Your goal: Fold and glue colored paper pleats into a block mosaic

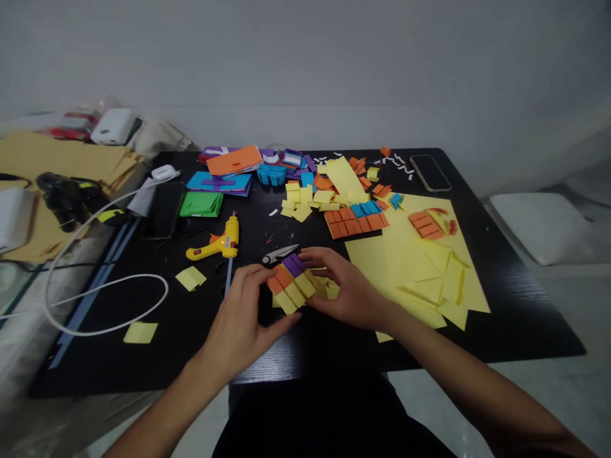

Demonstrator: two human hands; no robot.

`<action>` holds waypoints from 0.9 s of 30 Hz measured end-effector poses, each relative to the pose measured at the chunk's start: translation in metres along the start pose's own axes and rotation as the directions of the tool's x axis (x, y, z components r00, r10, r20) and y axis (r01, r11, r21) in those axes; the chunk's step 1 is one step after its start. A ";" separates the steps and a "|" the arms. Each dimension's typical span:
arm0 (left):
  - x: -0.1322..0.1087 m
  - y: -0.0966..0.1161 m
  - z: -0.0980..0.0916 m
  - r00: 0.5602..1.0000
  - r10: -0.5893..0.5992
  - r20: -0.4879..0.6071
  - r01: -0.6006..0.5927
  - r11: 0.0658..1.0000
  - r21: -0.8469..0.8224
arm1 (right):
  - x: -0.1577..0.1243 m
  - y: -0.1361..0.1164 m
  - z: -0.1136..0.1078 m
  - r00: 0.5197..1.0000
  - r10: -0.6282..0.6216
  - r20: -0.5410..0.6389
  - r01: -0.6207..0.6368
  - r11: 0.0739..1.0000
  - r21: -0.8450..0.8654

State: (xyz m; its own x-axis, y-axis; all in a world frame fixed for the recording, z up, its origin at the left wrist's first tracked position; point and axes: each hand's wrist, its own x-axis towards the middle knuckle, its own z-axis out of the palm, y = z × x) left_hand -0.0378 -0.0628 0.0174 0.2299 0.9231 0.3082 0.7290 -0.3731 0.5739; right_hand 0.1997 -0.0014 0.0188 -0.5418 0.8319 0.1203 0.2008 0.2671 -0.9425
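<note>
Between both hands, just above the black table, is a small folded-paper piece made of yellow, orange and purple strips. My left hand grips its left side, fingers on the upper edge and thumb below. My right hand pinches its right side, with some fingertips behind the paper. Loose yellow paper shows partly behind the right fingers. Just beyond the hands lie scissors. Farther back is a panel of orange and blue folded squares.
A yellow glue gun lies left of my hands. Yellow sheets cover the right side, with a phone behind them. Small yellow pieces and colored paper stacks fill the back. A white cable loops at left.
</note>
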 end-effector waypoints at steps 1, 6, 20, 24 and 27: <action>-0.004 0.004 0.005 0.999 -0.011 -0.050 0.011 1.000 0.006 | 0.000 0.000 0.001 0.999 0.032 -0.009 -0.031 0.998 0.063; -0.015 0.015 0.023 0.979 -0.060 -0.196 0.062 0.998 0.002 | 0.000 0.002 0.003 0.987 0.158 0.001 -0.153 0.958 0.243; -0.015 0.026 0.030 0.955 -0.009 -0.298 0.018 0.999 0.028 | -0.001 -0.006 0.018 0.890 0.454 0.036 -0.349 0.629 0.694; -0.019 0.024 0.033 0.962 -0.021 -0.271 0.004 0.998 -0.063 | -0.005 -0.004 0.015 0.895 0.446 0.012 -0.335 0.653 0.679; -0.020 0.021 0.032 0.968 -0.089 -0.235 0.022 0.961 -0.275 | -0.006 -0.001 0.008 0.870 0.491 0.053 -0.359 0.554 0.751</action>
State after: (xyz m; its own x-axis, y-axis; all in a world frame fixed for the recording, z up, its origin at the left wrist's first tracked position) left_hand -0.0067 -0.0864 -0.0013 0.0055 0.9050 0.4255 0.5283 -0.3639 0.7671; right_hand 0.1962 -0.0108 0.0164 -0.4159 0.8286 -0.3747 -0.3071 -0.5158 -0.7998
